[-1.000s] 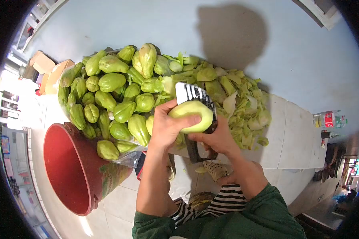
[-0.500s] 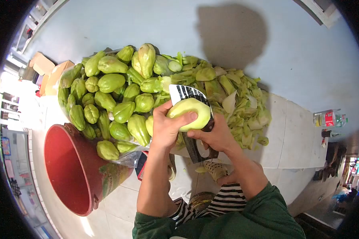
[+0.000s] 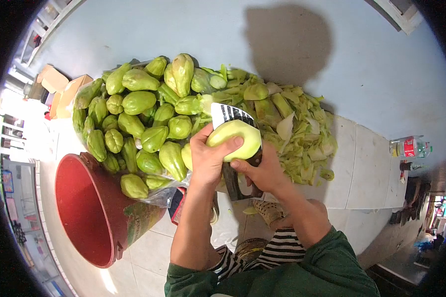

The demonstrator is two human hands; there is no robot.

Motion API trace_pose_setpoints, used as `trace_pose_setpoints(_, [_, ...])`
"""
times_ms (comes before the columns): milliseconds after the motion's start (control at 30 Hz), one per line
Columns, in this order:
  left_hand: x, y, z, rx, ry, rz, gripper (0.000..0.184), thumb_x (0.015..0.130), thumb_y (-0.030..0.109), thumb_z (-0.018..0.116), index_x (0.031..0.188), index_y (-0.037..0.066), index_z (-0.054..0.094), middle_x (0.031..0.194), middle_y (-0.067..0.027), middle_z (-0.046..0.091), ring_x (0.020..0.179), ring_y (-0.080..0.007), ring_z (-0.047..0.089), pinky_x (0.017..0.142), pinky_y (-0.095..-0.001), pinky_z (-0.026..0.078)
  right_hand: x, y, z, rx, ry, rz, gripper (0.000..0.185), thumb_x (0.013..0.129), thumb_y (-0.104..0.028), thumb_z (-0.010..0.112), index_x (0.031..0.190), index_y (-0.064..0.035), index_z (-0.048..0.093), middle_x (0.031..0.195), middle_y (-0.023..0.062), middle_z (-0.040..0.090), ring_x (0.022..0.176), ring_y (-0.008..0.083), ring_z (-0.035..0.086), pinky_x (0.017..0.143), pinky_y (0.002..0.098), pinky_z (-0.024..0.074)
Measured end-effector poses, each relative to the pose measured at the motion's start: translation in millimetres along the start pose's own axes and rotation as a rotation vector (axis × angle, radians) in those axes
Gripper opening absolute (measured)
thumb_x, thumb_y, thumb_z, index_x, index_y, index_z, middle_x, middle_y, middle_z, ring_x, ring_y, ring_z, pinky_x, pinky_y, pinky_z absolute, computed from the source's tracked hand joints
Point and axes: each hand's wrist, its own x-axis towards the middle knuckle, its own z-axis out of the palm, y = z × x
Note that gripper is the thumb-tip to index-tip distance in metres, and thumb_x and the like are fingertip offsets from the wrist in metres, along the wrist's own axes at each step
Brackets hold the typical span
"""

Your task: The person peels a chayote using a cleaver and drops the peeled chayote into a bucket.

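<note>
A pale green peeled chayote (image 3: 235,138) is gripped in my left hand (image 3: 208,156), the thumb lying across it. My right hand (image 3: 263,171) is closed round the dark handle of a knife (image 3: 230,183). Its wide blade (image 3: 224,115), with black and white stripes reflected on it, shows behind the chayote's upper side. Part of the blade is hidden by the chayote. Behind and to the left of my hands lies a heap of green chayotes (image 3: 139,103). A pile of peelings and cut pieces (image 3: 302,133) lies on the right.
A large red bucket (image 3: 84,208) stands tilted at the lower left. An open cardboard box (image 3: 67,94) is at the far left. A plastic bottle with a red label (image 3: 409,147) lies at the right on the tiled surface (image 3: 369,163). Clear plastic (image 3: 158,198) hangs under the chayotes.
The chayote and both hands have shifted slightly to the left. The knife has moved a little left with them and its handle is turned slightly. The heaps have not moved.
</note>
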Motion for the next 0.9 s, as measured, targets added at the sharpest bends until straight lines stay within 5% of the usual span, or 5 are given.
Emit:
trace_pose_setpoints(367, [-2,4,-4,-0.051,0.001,-0.028,0.031,0.076,0.006,0.077,0.101,-0.006,0.065,0.094,-0.01,0.069,0.081,-0.0152,0.066,0.078,-0.0288,0.052,4,-7,-2,0.028,-0.082,0.059,0.049,0.079,-0.035,0.077,0.11,-0.0015,0.059,0.068,0.0023,0.062,0.045,0.008,0.052,0.043,0.0254,0.0429])
trace_pose_setpoints(467, [0,-4,-12,-0.043,-0.029,-0.061,0.046,0.077,0.012,0.077,0.113,-0.008,0.059,0.099,-0.0126,0.067,0.087,-0.0184,0.065,0.081,-0.0306,0.052,2,7,-1,-0.013,0.104,-0.124,0.046,0.078,-0.034,0.078,0.106,-0.0021,0.06,0.063,0.001,0.06,0.042,0.0076,0.05,0.04,0.0252,0.0409])
trace_pose_setpoints(533, [3,-12,-20,-0.266,0.07,-0.214,0.063,0.076,0.019,0.078,0.126,-0.007,0.048,0.107,-0.0157,0.064,0.093,-0.0228,0.064,0.083,-0.0333,0.052,5,-10,-23,0.024,-0.122,0.212,0.044,0.076,-0.034,0.08,0.101,-0.0019,0.061,0.062,-0.0002,0.059,0.043,0.0073,0.05,0.04,0.0252,0.0408])
trace_pose_setpoints(567, [1,-1,-15,-0.2,0.03,-0.248,0.072,0.076,0.023,0.078,0.131,-0.005,0.04,0.111,-0.0177,0.061,0.097,-0.0262,0.064,0.083,-0.0358,0.053,5,-15,-28,0.032,-0.171,0.176,0.047,0.074,-0.036,0.082,0.098,-0.0015,0.06,0.062,-0.0007,0.058,0.043,0.0076,0.051,0.039,0.0248,0.0406])
trace_pose_setpoints(900, [-4,8,3,-0.055,-0.061,-0.153,0.045,0.07,0.016,0.081,0.106,-0.003,0.061,0.094,-0.0116,0.068,0.081,-0.0197,0.066,0.075,-0.0331,0.054,0,-2,-31,-0.016,-0.198,0.205,0.055,0.072,-0.041,0.084,0.099,-0.0004,0.059,0.062,0.0004,0.058,0.041,0.0083,0.051,0.038,0.025,0.0404])
